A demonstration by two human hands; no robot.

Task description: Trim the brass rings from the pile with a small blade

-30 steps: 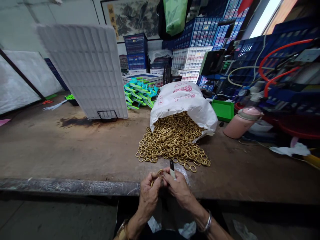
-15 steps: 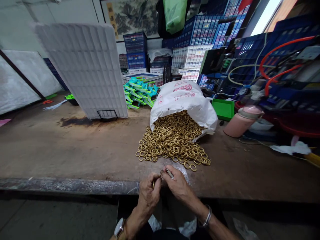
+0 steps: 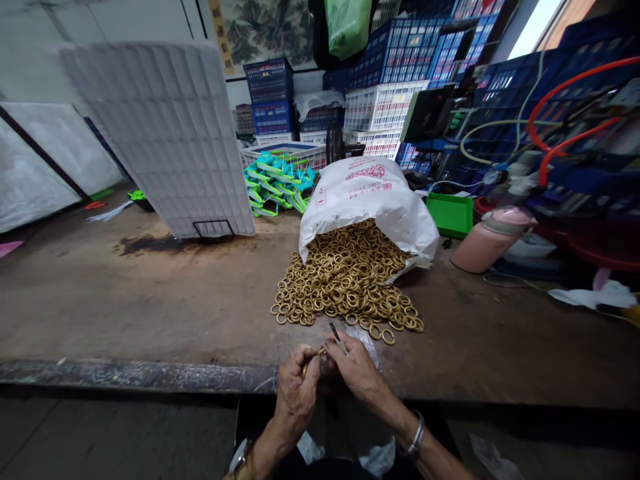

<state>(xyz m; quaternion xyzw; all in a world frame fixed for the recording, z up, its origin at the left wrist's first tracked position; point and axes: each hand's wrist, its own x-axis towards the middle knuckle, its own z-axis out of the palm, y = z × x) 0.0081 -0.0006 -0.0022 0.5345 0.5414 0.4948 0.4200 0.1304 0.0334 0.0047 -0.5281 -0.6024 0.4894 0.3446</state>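
My left hand (image 3: 296, 381) pinches a gold ring (image 3: 321, 352) between thumb and fingers at the table's near edge (image 3: 215, 373), and my right hand (image 3: 359, 368), just to its right, grips a slim tool (image 3: 340, 341). The tool's long axis slants away from me and leftward, its dark tip toward the ring pile (image 3: 345, 290) beyond; the ring sits nearer my left hand, and I cannot tell whether my right fingertips touch it.

The left hand (image 3: 296, 387) partly hides a golden ring (image 3: 305, 370).
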